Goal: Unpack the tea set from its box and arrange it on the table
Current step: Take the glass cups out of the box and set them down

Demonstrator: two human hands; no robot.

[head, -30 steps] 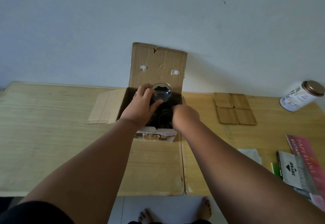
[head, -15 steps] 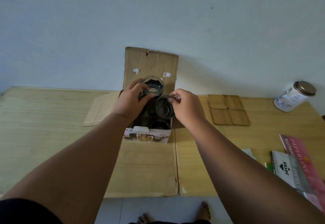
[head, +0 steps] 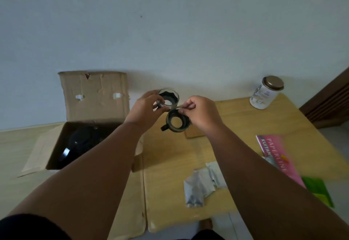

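An open cardboard box (head: 56, 145) sits at the left of the wooden table (head: 170, 164), its lid flap (head: 94, 96) upright against the wall. A dark teapot (head: 81, 145) lies inside it. My left hand (head: 145, 111) holds a glass cup (head: 167, 97) with a dark base, raised right of the box. My right hand (head: 200, 113) pinches the rim of a second glass cup (head: 176, 121) with a dark handle, just below the first. Both cups hang above the table, over wooden coasters (head: 194, 133) mostly hidden by my right hand.
A white jar (head: 266, 93) with a brown lid stands at the back right. A pink booklet (head: 277, 156) and green paper (head: 319, 190) lie at the right edge. Small clear plastic packets (head: 202, 185) rest near the front. A dark door frame (head: 332, 104) is at far right.
Both hands lifted out of the box, each with a cup, and moved right over the coasters. The view swung right, so the box now sits at the left.
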